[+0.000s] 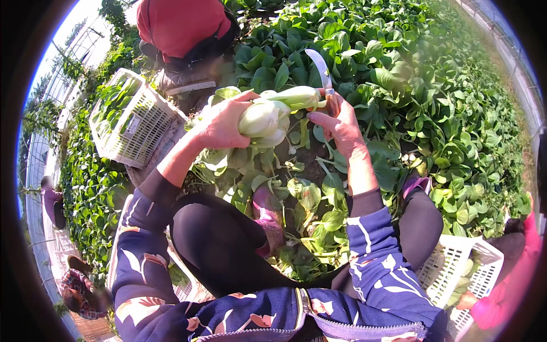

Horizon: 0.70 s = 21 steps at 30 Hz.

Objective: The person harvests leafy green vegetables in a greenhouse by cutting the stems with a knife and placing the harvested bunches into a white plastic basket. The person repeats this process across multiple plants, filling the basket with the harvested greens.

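My left hand (pixel 222 124) is closed around several heads of pale green bok choy (pixel 261 124), their white bases turned to the right and their leaves mostly hidden behind the hand. My right hand (pixel 339 124) grips the wooden handle of a knife with a curved blade (pixel 319 66); the blade points up and away from me. One slimmer bok choy (pixel 297 97) lies on top of the bunch, its base reaching the fingers of my right hand beside the handle. Loose leaves (pixel 305 192) and trimmings cover the soil below, between my legs.
A white plastic crate (pixel 143 124) of greens stands at upper left, near a person in red (pixel 183 25). Another white crate (pixel 448 260) is at lower right, with a person in pink (pixel 508 290) reaching into it. Growing bok choy (pixel 448 107) fills the right side.
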Each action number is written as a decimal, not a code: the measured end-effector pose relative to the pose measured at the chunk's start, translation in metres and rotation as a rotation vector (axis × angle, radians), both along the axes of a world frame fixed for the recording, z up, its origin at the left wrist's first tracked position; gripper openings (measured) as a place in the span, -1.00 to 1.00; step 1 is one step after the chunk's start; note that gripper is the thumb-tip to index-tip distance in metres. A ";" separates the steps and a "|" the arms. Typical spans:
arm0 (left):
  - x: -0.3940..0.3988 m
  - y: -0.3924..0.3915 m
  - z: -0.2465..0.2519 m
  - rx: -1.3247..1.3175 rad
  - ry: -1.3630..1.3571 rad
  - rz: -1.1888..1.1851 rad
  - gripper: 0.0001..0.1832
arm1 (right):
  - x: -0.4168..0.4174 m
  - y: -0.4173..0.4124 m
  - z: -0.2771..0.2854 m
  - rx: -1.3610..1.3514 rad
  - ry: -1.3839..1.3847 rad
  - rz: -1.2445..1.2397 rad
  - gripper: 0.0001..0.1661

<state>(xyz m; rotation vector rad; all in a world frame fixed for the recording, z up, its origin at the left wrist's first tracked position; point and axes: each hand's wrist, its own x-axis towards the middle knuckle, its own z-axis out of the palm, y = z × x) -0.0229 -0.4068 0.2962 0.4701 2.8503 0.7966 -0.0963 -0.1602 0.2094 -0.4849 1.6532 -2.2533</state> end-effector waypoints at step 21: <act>0.066 0.064 0.027 -0.287 0.289 -0.131 -0.49 | 0.057 0.090 0.063 0.598 0.076 0.218 -0.61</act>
